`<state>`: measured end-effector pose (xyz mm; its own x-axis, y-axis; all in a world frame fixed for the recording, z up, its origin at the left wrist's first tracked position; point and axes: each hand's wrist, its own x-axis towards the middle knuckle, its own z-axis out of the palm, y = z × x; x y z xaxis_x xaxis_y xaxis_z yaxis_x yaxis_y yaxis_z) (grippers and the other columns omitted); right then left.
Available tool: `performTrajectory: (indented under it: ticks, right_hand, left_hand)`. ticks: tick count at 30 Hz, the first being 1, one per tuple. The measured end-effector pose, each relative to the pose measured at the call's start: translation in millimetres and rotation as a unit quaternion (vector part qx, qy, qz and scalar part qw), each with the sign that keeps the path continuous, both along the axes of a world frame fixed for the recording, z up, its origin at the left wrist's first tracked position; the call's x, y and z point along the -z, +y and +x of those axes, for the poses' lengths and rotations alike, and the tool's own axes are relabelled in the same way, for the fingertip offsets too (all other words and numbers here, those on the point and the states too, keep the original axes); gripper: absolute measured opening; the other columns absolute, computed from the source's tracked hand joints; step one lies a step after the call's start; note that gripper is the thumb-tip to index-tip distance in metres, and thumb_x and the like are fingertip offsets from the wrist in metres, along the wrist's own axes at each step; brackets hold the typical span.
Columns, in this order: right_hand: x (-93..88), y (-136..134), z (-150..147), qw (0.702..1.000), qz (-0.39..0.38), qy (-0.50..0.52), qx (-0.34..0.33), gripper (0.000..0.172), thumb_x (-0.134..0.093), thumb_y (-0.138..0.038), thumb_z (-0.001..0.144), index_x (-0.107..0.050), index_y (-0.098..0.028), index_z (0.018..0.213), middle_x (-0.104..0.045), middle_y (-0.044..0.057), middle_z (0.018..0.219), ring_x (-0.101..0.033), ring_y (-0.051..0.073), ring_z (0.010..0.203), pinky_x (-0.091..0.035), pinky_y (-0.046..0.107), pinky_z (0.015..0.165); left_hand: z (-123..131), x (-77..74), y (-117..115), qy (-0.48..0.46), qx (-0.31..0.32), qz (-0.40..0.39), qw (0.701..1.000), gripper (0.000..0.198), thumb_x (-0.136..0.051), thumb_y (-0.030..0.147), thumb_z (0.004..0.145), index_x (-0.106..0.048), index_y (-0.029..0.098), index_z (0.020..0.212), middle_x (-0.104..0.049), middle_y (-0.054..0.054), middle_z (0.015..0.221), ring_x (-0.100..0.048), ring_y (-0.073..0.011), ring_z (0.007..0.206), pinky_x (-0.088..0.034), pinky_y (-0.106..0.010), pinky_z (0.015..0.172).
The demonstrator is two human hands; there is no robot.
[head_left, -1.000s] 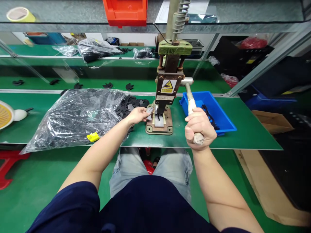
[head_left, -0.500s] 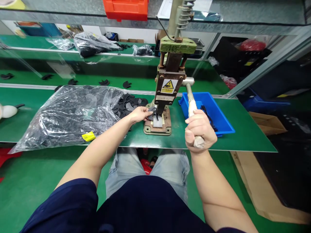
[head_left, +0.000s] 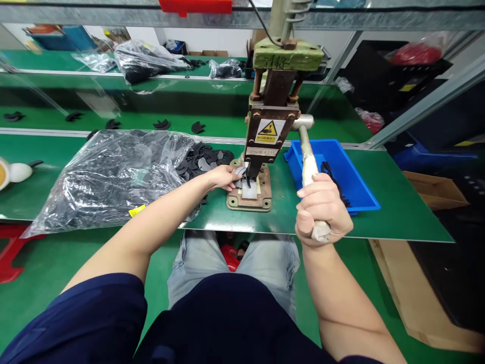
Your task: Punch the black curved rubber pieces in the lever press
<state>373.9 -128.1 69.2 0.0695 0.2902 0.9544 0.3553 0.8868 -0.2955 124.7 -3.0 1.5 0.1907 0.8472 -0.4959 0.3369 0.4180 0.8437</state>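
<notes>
A hand press with a yellow warning label stands on the green table. My right hand is wrapped round the end of its taped lever, pulled down toward me. My left hand pinches a flat dark piece at the press base, just under the punch. Loose black curved pieces lie heaped behind that hand.
A big clear bag of black parts covers the table's left half. A blue bin with a few black parts sits right of the press. A conveyor belt carries scattered black pieces behind. Cardboard boxes stand at the right.
My left hand has pushed the dark piece further in under the punch. The camera has moved closer and tipped down slightly. My right hand keeps its grip on the lever.
</notes>
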Motion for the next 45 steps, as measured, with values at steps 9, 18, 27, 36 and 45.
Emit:
performTrajectory:
  ticks: [9,18,27,36,45]
  right_hand:
    - [0.9,-1,1,1.000,-0.009,-0.004,0.008,0.030,-0.069,-0.036,0.088,-0.052,-0.028,0.064,-0.061,-0.007,0.058,-0.070,0.018,0.067,-0.062,0.055,0.098]
    - [-84.7,38,12,0.999,-0.027,0.040,0.013,0.047,-0.068,-0.060,0.096,-0.060,-0.032,0.133,-0.068,0.009,0.125,-0.071,0.025,0.125,-0.062,0.044,0.108]
    - [48.6,13,-20,0.916,-0.370,0.001,-0.152,0.038,-0.085,-0.042,0.085,-0.070,-0.023,0.115,-0.077,0.004,0.104,-0.075,0.015,0.090,-0.066,0.031,0.082]
    - [66.6,-26,-64,0.907,-0.390,0.033,-0.155,0.029,-0.078,-0.052,0.091,-0.069,-0.024,0.095,-0.073,0.003,0.093,-0.069,0.017,0.083,-0.061,0.034,0.079]
    - [73.0,-43,-61,0.923,-0.366,0.008,-0.114,0.020,-0.068,-0.044,0.099,-0.067,-0.024,0.100,-0.073,0.003,0.093,-0.067,0.016,0.082,-0.058,0.033,0.077]
  left_hand:
    - [1,-9.6,2,0.007,0.003,-0.081,0.997,0.025,-0.085,0.031,0.092,-0.066,0.016,0.086,-0.068,-0.005,0.059,-0.069,-0.0161,0.051,-0.058,-0.024,0.055]
    - [-5,-8.9,-26,-0.075,-0.024,0.011,0.997,0.035,-0.086,0.039,0.091,-0.059,0.018,0.084,-0.068,0.001,0.066,-0.065,-0.0101,0.053,-0.056,-0.020,0.053]
    - [-26,-58.7,-112,-0.143,0.028,0.106,0.984,0.039,-0.084,0.049,0.091,-0.060,0.018,0.084,-0.070,-0.002,0.068,-0.068,-0.0129,0.056,-0.056,-0.022,0.052]
    - [-13,-71.0,-147,-0.151,0.071,0.120,0.979,0.036,-0.083,0.050,0.088,-0.063,0.021,0.082,-0.068,-0.001,0.069,-0.068,-0.0145,0.055,-0.058,-0.026,0.053]
    - [-12,-69.2,-143,-0.246,0.125,0.020,0.961,0.052,-0.090,0.063,0.078,-0.065,0.017,0.085,-0.065,0.001,0.067,-0.064,-0.0108,0.051,-0.055,-0.022,0.052]
